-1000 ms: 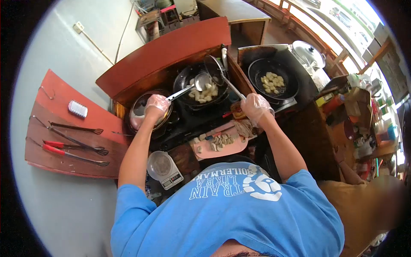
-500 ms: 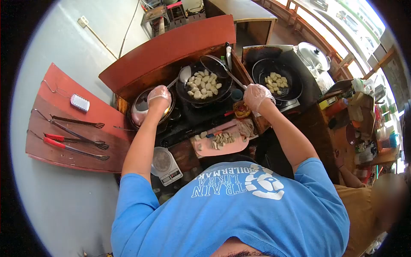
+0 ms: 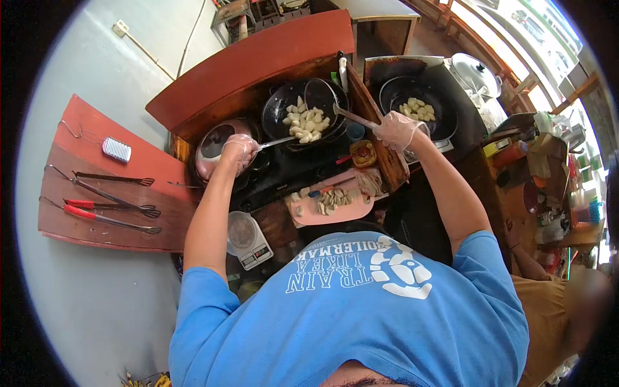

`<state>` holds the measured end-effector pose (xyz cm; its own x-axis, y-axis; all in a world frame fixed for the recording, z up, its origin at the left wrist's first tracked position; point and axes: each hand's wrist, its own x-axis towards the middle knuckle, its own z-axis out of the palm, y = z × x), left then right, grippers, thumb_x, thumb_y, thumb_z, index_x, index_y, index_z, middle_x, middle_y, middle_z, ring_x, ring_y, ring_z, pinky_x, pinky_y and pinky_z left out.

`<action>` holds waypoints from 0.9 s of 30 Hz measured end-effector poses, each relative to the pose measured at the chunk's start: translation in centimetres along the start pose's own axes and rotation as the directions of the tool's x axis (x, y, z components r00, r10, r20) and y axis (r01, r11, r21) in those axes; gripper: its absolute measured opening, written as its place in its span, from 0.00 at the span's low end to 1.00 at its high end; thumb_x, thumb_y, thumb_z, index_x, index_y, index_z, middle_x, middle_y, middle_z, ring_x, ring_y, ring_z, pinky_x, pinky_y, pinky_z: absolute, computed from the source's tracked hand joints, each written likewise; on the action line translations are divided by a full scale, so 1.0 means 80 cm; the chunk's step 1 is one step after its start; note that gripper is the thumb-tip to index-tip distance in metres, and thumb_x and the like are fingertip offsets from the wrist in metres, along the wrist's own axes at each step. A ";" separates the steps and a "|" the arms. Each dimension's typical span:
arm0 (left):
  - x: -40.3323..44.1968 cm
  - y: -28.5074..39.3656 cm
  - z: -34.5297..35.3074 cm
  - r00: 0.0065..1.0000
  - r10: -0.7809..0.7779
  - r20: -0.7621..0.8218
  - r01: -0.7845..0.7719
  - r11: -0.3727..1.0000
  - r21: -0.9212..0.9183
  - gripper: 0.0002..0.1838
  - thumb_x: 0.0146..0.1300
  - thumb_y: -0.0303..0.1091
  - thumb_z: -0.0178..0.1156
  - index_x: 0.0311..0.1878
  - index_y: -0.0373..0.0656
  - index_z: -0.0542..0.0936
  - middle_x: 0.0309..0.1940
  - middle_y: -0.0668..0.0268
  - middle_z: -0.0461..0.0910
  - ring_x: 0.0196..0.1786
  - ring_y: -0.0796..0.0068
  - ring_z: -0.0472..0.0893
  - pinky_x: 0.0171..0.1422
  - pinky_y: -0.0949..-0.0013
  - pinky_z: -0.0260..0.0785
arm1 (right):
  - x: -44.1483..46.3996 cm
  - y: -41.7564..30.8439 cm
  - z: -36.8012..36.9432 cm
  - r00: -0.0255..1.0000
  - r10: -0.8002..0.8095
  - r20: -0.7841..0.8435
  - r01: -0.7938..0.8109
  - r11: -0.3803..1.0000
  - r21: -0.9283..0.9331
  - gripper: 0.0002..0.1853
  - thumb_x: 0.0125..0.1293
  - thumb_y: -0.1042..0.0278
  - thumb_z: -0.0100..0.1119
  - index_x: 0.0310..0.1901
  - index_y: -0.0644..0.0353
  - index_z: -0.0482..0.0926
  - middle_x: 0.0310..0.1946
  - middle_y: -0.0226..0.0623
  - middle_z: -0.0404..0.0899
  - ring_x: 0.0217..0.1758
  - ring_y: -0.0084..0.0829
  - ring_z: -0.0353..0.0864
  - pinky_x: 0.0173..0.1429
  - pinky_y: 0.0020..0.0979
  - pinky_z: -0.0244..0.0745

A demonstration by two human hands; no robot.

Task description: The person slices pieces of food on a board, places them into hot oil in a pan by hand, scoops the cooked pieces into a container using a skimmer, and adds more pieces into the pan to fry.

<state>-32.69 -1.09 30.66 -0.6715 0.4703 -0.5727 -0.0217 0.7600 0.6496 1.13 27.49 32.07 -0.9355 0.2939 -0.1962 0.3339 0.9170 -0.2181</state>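
My left hand (image 3: pixel 239 153), in a clear plastic glove, is closed on the handle of a metal ladle (image 3: pixel 277 142). The ladle's bowl is hidden among pale pieces (image 3: pixel 309 121) in the middle wok (image 3: pixel 273 111). My right hand (image 3: pixel 396 132), gloved too, grips the handle of a round strainer (image 3: pixel 320 96), whose head hangs over that wok's right part. Beneath my left hand is a covered pan with a shiny lid (image 3: pixel 216 149). More pale pieces (image 3: pixel 418 109) lie in the right wok (image 3: pixel 445 119).
A pink cutting board (image 3: pixel 316 213) with cut pieces and a digital scale (image 3: pixel 256 253) are nearest my body. Tongs (image 3: pixel 116 222) and a grater (image 3: pixel 117 149) hang at left. A large lidded pot (image 3: pixel 474 72) stands back right; a person (image 3: pixel 545 309) is at lower right.
The ladle has gone from the wok's left rim down into the pieces, which have bunched to the right. My right hand and the strainer have shifted slightly right.
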 end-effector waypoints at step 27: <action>0.046 0.066 -0.061 0.650 0.760 0.003 -0.309 0.260 0.915 0.17 0.64 0.37 0.50 0.50 0.51 0.85 0.49 0.60 0.84 0.54 0.58 0.81 0.60 0.57 0.73 | 0.006 -0.055 -0.009 0.998 0.027 -0.048 -0.049 0.828 -0.559 0.07 0.51 0.73 0.65 0.32 0.64 0.86 0.30 0.47 0.86 0.36 0.40 0.88 0.40 0.36 0.83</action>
<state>-38.84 2.43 34.41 -0.4503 0.8848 0.1201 0.8794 0.4627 -0.1121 -0.84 23.81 33.58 -0.9306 0.3311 -0.1561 0.2575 0.8952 0.3637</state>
